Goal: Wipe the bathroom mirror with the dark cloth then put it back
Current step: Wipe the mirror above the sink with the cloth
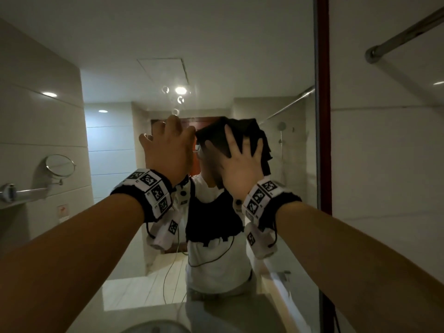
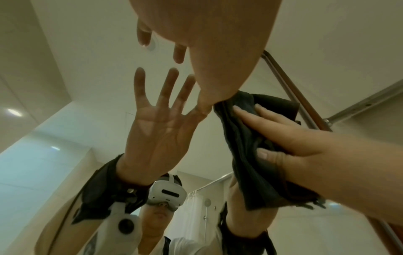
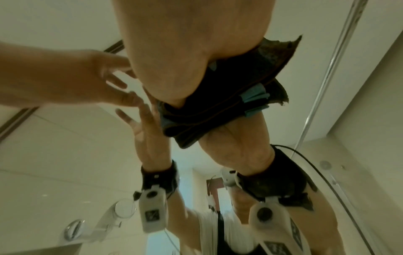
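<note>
The dark cloth (image 1: 242, 128) lies bunched flat against the bathroom mirror (image 1: 216, 56) at head height. My right hand (image 1: 240, 164) presses it onto the glass with straight, spread fingers. The left wrist view shows the right hand (image 2: 305, 146) lying flat over the cloth (image 2: 246, 138), thumb against its lower part. My left hand (image 1: 168, 147) is raised just left of the cloth, its spread fingers at the glass and holding nothing. In the right wrist view the cloth (image 3: 229, 107) hangs folded below my right palm (image 3: 174, 51), with the left hand (image 3: 76, 81) beside it.
A dark red frame strip (image 1: 323, 92) bounds the mirror on the right, with a tiled wall and a metal rail (image 1: 403, 32) beyond. A round swivel mirror (image 1: 59, 165) and a shelf (image 1: 19, 192) hang on the left wall. The sink rim (image 1: 156, 329) sits below.
</note>
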`<state>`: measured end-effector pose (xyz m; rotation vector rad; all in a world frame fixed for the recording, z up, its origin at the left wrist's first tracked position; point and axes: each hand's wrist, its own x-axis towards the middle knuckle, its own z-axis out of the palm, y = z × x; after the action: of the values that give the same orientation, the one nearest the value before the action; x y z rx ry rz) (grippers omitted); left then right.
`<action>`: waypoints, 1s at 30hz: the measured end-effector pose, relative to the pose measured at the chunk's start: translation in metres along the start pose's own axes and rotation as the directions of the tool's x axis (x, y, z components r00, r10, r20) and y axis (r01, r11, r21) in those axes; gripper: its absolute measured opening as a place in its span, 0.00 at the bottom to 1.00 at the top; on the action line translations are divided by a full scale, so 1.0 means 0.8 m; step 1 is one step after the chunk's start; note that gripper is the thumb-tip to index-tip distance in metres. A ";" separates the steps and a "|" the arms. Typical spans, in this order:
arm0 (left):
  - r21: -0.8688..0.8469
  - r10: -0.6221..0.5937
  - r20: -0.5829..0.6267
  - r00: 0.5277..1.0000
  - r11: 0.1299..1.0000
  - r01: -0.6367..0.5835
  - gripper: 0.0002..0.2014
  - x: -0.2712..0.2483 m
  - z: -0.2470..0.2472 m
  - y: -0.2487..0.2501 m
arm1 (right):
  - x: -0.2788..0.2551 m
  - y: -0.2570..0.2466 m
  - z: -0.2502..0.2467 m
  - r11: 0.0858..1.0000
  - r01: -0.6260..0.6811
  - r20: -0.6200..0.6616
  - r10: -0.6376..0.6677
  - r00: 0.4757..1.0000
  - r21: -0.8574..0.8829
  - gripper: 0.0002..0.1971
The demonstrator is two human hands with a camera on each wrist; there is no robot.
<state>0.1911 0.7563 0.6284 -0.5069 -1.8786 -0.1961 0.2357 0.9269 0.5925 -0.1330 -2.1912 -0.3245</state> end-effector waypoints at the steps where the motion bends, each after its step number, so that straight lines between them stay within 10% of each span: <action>1: 0.016 0.006 0.001 1.000 1.000 -0.006 0.25 -0.006 0.000 0.001 | -0.012 -0.005 0.009 1.000 0.005 -0.001 -0.005 1.000 -0.002 0.37; 6: 0.067 0.043 0.244 0.969 0.996 -0.061 0.42 -0.021 -0.003 0.004 | -0.050 -0.017 0.037 1.000 0.005 -0.012 -0.005 1.000 0.001 0.37; 30: 0.106 0.005 0.237 0.971 0.994 -0.031 0.47 -0.013 0.006 0.007 | -0.045 0.155 0.008 0.962 -0.257 -0.034 0.262 0.965 0.094 0.36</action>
<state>0.1929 0.7606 0.6163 -0.4890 -2.1031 -0.0201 0.2784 1.0486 0.5825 -0.3568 -2.1070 -0.0815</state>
